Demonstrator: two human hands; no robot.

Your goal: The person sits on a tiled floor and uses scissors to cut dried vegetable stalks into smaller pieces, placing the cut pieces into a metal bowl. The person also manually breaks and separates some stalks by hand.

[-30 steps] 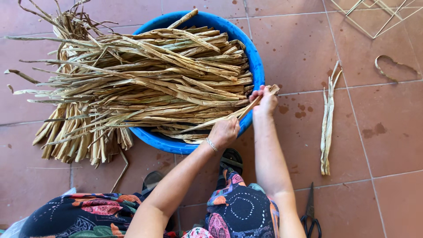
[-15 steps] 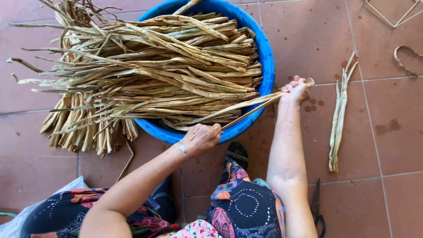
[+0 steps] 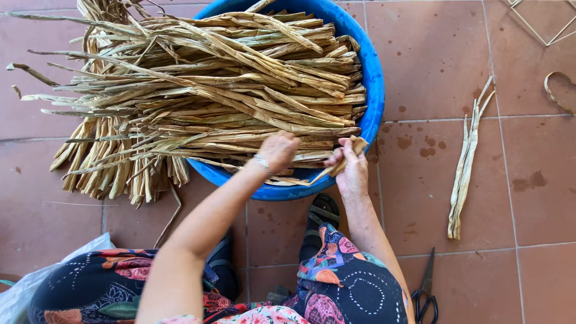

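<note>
A big heap of dried, straw-coloured plant strips [image 3: 198, 90] lies across a round blue tub [image 3: 375, 78]. My left hand [image 3: 277, 150], a bracelet at the wrist, rests on the strips at the tub's near rim, fingers curled into them. My right hand [image 3: 351, 168] is closed around the end of one dried strip [image 3: 336, 167] just over the near rim. Both hands are close together. A patterned dark dress covers my lap [image 3: 354, 288] below.
A small bundle of strips [image 3: 465, 165] lies on the terracotta tiles right of the tub. Black scissors [image 3: 425, 294] lie by my right knee. A curled strip [image 3: 558, 90] and a wire frame [image 3: 543, 21] sit at the upper right. A plastic bag [image 3: 36, 279] shows lower left.
My right hand has come back from the right, where it held a strip pulled out, to the tub's near rim. My left hand has moved up onto the heap.
</note>
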